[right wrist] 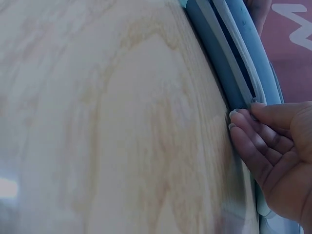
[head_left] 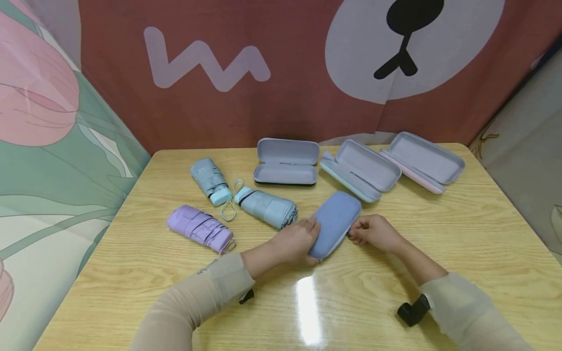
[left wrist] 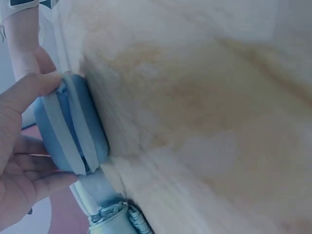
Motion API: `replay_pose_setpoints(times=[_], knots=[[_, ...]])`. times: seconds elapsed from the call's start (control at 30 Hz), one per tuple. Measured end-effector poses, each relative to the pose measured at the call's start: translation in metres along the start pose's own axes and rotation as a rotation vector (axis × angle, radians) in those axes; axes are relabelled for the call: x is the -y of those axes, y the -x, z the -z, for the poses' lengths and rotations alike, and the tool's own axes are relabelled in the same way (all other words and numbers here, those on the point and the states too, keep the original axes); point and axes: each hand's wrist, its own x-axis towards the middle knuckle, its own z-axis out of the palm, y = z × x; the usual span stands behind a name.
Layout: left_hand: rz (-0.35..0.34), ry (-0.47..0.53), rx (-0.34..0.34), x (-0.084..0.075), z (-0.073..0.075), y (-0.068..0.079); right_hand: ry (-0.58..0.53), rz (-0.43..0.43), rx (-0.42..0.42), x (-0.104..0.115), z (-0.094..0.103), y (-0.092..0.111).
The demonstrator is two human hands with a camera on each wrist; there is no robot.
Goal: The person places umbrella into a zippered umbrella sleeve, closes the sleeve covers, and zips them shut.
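Note:
A closed-looking blue pencil case (head_left: 337, 222) with a pale zip band lies at a slant on the table between both hands. My left hand (head_left: 296, 240) grips its near left end. In the left wrist view, the thumb is on one side of the case (left wrist: 100, 134) and the fingers on the other. At the right edge, my right hand (head_left: 373, 232) pinches a small zipper pull (right wrist: 254, 101) between thumb and fingertips. Most of the pull is covered by the fingers. A dark line of zip runs between the pale bands in the right wrist view.
Three open cases stand along the back: a grey-lined one (head_left: 286, 174), a mint one (head_left: 349, 179) and a pink one (head_left: 412, 170). To the left lie two blue-green folded umbrellas (head_left: 210, 178) (head_left: 268, 207) and a purple umbrella (head_left: 199, 228).

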Motion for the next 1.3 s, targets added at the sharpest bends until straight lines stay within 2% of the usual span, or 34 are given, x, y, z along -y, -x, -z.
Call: replay_pose_setpoints(times=[0.23,0.4,0.5,0.6,0.73,0.8,0.9,1.0,1.2,1.3], knots=[[-0.105,-0.019,-0.068,0.001,0.001,0.004,-0.018,-0.011,-0.045,-0.003,0.004,-0.004],[-0.121,0.014,-0.092,0.004,0.0,0.004,-0.027,-0.017,-0.051,-0.001,0.008,-0.007],[-0.119,0.054,-0.04,0.009,0.003,0.001,-0.041,-0.019,-0.048,-0.001,0.009,-0.009],[-0.136,0.086,0.044,0.015,0.006,-0.003,-0.053,-0.033,-0.047,-0.001,0.01,-0.01],[-0.191,0.115,0.153,0.022,0.008,-0.01,-0.056,-0.047,-0.049,-0.002,0.009,-0.011],[-0.224,0.13,0.18,0.026,0.008,-0.015,-0.056,-0.05,-0.051,-0.002,0.009,-0.01],[-0.26,0.157,0.19,0.029,0.007,-0.019,-0.06,-0.044,-0.048,-0.002,0.007,-0.009],[-0.267,0.168,0.182,0.031,0.005,-0.021,-0.051,-0.02,-0.041,-0.003,0.007,-0.008],[-0.228,0.136,0.178,0.027,0.005,-0.021,-0.039,0.016,-0.036,-0.003,0.007,-0.005],[-0.212,0.104,0.191,0.023,0.006,-0.022,-0.028,0.001,-0.009,-0.002,0.008,-0.002]])
